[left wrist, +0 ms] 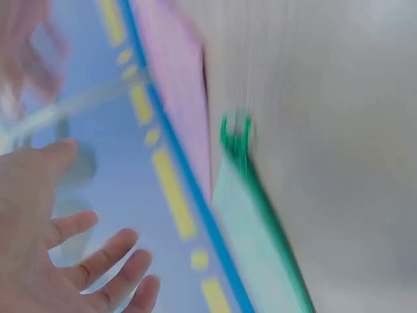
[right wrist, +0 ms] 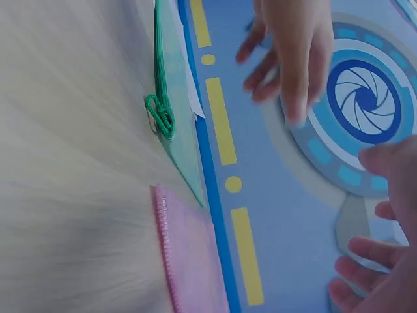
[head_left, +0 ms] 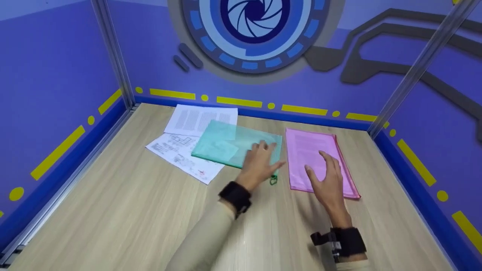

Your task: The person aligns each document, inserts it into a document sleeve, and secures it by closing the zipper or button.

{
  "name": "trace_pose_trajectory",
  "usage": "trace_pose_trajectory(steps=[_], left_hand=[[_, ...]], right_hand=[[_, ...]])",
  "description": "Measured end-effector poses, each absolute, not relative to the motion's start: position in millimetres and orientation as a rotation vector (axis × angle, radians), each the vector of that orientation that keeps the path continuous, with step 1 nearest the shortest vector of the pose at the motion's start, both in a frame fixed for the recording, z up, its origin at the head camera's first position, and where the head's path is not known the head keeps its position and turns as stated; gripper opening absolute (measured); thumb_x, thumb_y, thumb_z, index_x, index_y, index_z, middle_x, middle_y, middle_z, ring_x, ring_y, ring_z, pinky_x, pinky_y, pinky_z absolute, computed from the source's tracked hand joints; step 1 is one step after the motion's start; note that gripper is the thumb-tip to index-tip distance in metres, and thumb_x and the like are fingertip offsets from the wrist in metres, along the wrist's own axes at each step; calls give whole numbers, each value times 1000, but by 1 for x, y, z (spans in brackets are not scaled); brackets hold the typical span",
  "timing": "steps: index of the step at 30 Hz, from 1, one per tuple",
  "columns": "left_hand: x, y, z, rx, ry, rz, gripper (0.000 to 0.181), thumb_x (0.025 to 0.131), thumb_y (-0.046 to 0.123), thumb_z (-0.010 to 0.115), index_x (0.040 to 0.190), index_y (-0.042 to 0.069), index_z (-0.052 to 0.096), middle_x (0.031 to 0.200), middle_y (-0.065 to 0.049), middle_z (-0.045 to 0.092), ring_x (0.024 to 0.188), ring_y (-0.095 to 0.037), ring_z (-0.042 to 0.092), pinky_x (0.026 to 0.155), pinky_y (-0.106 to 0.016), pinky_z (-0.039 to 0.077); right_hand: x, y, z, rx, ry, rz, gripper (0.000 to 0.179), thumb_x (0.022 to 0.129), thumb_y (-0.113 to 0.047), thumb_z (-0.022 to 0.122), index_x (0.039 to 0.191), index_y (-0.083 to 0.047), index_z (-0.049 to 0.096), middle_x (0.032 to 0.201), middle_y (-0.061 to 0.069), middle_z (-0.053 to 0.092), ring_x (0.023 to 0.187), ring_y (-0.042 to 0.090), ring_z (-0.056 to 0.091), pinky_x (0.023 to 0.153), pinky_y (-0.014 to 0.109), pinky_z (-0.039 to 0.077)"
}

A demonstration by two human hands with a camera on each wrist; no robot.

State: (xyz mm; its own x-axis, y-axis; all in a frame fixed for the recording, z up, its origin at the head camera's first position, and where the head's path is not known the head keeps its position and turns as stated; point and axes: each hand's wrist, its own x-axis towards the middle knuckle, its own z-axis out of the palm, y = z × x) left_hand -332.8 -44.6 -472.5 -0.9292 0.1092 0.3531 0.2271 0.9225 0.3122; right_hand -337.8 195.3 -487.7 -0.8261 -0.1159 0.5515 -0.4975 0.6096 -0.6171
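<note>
A green translucent zip pouch (head_left: pixel 222 141) lies on the table, partly over two printed sheets, with a green cord loop (head_left: pixel 273 180) at its near right corner. To its right is a pink translucent zip pouch (head_left: pixel 305 150) that has a printed sheet showing inside. My left hand (head_left: pixel 260 162) hovers over the right part of the green pouch, fingers spread and holding nothing. Above the pink pouch is my right hand (head_left: pixel 329 182), thumb and fingers apart, nothing between them. Both wrist views show the hands raised off the table.
A page of text (head_left: pixel 188 118) and a sheet with drawings (head_left: pixel 180 154) lie at the back left. Blue-purple panels (head_left: pixel 60 94) with metal posts (head_left: pixel 113 52) stand along the table's back and sides. Wood-grain tabletop (head_left: pixel 131 218) extends in front.
</note>
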Motion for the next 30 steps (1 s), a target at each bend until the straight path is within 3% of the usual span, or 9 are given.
trace_pose_trajectory(steps=[5,9,22,30], left_hand=[[-311,-109,-474,-178,-2602,-684,78,98,69,60,156,17,54,153,-13,51,146,-37,41,115,-58,39],[-296,-134,-490,-118,-2593,-658,85,96,76,55,160,19,49,165,-13,41,157,-41,27,121,-63,28],[-285,-136,-516,-51,-2691,-653,96,94,81,52,168,24,33,175,-13,23,161,-43,10,123,-70,17],[-285,-134,-514,-57,-2696,-681,95,94,80,53,168,23,34,173,-14,26,162,-41,8,122,-72,18]], right_hand=[[-341,189,-501,542,-2328,911,74,93,-35,80,154,-4,52,155,25,48,144,45,42,112,72,32],[-343,184,-513,585,-2321,755,79,90,-41,79,154,-5,53,157,28,46,145,50,39,113,75,28],[-340,177,-528,634,-2409,740,82,90,-42,77,157,-5,49,160,28,44,147,51,37,116,73,24],[-337,182,-530,621,-2449,824,82,92,-39,76,159,-4,45,156,30,46,146,53,38,115,76,24]])
